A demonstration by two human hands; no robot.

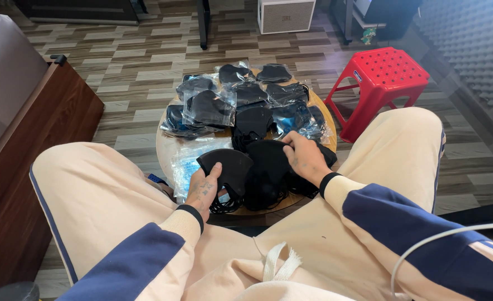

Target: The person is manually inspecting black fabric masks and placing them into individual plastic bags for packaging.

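On the small round wooden table [165, 146], I log: left hand [202, 192] gripping a loose black fabric face mask [227, 167]; right hand [305, 159] pressed onto the heap of black masks [268, 173], grip probably closed.

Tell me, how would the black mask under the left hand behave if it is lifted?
The black mask under the left hand looks thin and folded, so probably light and floppy. Its ear loops dangle loose, so they may snag neighbouring masks.

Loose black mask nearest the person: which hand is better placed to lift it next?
Left, probably. The left hand already grips that loose black mask at its near edge, while the right hand rests farther over on the heap of black masks.
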